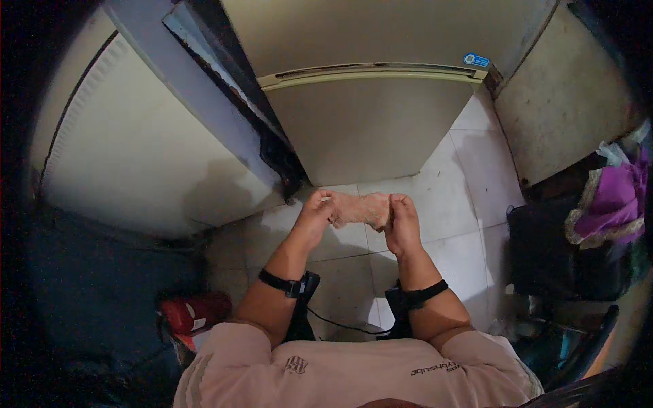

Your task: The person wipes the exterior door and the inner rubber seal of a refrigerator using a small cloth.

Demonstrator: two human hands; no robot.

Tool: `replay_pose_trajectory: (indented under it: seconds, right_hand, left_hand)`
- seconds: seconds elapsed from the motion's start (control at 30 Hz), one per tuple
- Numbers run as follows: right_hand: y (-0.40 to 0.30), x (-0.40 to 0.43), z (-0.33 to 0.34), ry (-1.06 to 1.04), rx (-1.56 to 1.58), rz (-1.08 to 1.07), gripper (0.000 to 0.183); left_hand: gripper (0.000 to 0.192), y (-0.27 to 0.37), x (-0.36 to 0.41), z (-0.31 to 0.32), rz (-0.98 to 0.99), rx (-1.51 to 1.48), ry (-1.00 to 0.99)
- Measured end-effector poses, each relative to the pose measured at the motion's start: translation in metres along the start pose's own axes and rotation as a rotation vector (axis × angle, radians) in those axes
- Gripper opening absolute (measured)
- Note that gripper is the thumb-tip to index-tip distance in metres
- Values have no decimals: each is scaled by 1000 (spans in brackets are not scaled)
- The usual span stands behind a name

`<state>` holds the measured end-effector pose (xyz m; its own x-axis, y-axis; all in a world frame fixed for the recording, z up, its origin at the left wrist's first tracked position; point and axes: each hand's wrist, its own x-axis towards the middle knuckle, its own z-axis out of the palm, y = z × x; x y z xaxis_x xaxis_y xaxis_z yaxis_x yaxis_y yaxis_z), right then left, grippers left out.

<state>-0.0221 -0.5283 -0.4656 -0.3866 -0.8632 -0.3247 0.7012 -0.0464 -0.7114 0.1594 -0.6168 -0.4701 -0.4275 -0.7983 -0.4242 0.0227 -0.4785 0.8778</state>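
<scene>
A small pinkish-orange patterned cloth is stretched between my two hands, in front of my body and above the tiled floor. My left hand pinches its left end between thumb and fingers. Its right end is gripped by my right hand, fingers curled over the edge. The cloth sags a little along its lower side. Black straps with dark devices are fastened round both forearms.
Ahead stands a fridge with a ridged handle strip. A white appliance panel leans at the left. Purple cloth lies over a black object at the right. A red cylinder is at lower left, and a thin cable hangs near my body.
</scene>
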Motion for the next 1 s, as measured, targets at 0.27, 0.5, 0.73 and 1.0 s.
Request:
replay_pose_trajectory:
  seconds: [0.27, 0.5, 0.73, 1.0]
  right_hand:
    - [6, 3, -6, -6, 4, -45, 11]
    - [23, 8, -12, 196, -712, -169, 20]
    - [31, 16, -28, 52, -841, -208, 22]
    - [17, -4, -19, -62, -493, 96, 6]
  left_hand:
    - [47, 7, -20, 0, 29, 303, -379]
    - [15, -18, -1, -38, 820, 907, -44]
    - [16, -24, 13, -67, 61, 189, 168]
    - [12, 67, 48, -18, 290, -50, 227]
